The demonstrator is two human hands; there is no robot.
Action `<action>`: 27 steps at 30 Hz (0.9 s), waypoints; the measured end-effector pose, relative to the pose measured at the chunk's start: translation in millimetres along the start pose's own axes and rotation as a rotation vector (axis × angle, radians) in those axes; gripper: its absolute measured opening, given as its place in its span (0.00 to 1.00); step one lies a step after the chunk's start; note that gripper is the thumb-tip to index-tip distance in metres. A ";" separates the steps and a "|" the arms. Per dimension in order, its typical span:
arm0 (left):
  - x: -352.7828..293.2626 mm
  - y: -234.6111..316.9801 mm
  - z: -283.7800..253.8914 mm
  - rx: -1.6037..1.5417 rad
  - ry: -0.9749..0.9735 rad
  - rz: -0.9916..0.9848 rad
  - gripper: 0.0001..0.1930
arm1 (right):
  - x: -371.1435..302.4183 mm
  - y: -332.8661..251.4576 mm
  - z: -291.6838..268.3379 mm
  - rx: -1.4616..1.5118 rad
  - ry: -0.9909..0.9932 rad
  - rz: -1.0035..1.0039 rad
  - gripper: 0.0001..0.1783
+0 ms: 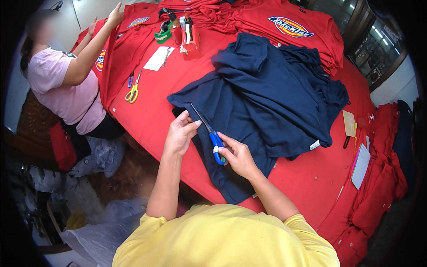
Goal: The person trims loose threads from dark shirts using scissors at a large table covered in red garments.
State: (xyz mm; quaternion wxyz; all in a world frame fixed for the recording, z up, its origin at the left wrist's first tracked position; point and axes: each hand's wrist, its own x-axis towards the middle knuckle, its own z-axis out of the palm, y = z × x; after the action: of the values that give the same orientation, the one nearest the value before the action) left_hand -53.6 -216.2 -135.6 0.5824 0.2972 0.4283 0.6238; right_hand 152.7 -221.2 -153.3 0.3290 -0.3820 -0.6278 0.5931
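A navy T-shirt (284,89) lies rumpled across the red cloth in front of me, with a sleeve at the top and a small white label at its lower right. My right hand (238,156) is closed round the blue handles of a pair of scissors (218,147). Their blades point up and to the left, lying along the shirt's near-left part. My left hand (181,133) pinches the shirt's edge with thumb and fingers, close beside the blades. How much cloth it grips is partly hidden by the fingers.
Yellow-handled scissors (132,94), a white paper (159,58), a green tape dispenser (164,33) and a red holder (190,46) sit on the red-covered table (307,184). Red shirts (293,26) are piled at the back. A person in pink (66,75) handles red cloth at left.
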 end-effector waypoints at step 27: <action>21.2 20.7 -6.9 0.134 -0.031 -0.031 0.21 | 42.3 -2.0 -5.6 -0.002 -0.049 -0.018 0.26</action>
State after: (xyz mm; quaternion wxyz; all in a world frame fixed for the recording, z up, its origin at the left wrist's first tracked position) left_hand -72.5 -195.8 -123.2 0.5774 0.3385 0.4646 0.5798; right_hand 136.6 -181.6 -152.6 0.3185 -0.3622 -0.6395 0.5986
